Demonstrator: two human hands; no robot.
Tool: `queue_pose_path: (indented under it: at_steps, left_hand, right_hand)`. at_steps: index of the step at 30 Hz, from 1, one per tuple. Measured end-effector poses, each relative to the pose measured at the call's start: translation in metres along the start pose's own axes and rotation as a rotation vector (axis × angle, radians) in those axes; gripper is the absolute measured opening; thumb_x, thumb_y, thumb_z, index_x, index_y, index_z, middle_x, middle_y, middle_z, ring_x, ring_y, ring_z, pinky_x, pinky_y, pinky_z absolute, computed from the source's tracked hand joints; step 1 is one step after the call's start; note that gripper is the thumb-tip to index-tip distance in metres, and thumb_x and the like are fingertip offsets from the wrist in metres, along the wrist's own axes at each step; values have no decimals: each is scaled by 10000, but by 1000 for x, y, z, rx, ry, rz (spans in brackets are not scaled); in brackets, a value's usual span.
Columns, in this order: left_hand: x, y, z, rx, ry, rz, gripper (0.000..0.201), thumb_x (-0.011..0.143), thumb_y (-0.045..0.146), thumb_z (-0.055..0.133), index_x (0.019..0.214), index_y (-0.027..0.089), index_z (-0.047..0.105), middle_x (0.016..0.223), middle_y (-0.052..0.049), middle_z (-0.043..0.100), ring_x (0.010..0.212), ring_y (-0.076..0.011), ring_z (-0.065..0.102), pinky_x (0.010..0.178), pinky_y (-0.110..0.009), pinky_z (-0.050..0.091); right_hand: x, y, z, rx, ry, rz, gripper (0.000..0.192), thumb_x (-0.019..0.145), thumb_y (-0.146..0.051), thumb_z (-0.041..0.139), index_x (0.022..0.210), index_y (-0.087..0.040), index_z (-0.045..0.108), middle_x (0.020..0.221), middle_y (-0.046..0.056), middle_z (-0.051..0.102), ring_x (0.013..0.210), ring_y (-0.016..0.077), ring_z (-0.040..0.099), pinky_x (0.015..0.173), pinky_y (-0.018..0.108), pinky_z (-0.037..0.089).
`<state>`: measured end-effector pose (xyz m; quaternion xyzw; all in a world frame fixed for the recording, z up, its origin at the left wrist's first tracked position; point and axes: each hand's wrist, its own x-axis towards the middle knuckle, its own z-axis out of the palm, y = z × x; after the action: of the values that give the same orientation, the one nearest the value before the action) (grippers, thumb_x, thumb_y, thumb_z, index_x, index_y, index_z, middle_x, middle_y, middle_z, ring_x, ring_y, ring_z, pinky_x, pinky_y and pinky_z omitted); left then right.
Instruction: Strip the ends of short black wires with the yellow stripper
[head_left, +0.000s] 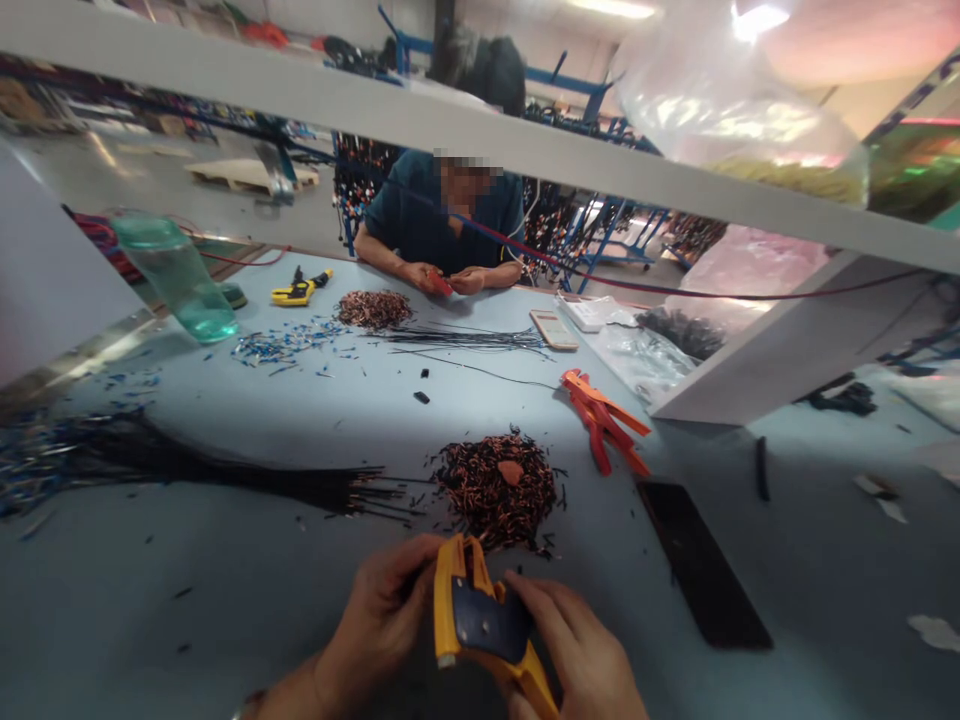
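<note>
Low in the middle, my right hand [581, 640] is wrapped round a yellow and dark blue wire stripper [484, 612], its jaw end pointing up and away from me. My left hand [386, 600] is closed in a pinch right beside the tool's left edge; what its fingers hold is hidden. Just beyond the tool lies a heap of short black and copper-coloured wire bits [491, 495], with a flat reddish-brown piece [511, 472] on top. A bundle of long black wires [247, 475] stretches across the left side, its far-left ends blue and white.
Red and orange pliers [600, 420] and a black phone [701, 560] lie to the right. Across the table a person [450, 220] holds a red tool. A green bottle [180, 280], another yellow stripper [300, 288] and a white shelf beam [360, 115] are ahead.
</note>
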<state>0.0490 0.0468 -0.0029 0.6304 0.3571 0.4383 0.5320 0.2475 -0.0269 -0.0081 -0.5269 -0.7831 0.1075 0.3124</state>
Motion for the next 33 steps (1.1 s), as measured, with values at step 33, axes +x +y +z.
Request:
queue_pose_path:
  at_steps: [33]
  left_hand:
    - [4, -4, -4, 73, -96, 36, 233, 907, 232, 524, 784, 164, 711, 641, -8, 697, 547, -108, 597, 520, -148, 456]
  right_hand:
    - [7, 6, -5, -121, 93, -162, 472, 870, -357, 446, 1267, -103, 465, 942, 155, 690, 829, 260, 700, 652, 370, 615]
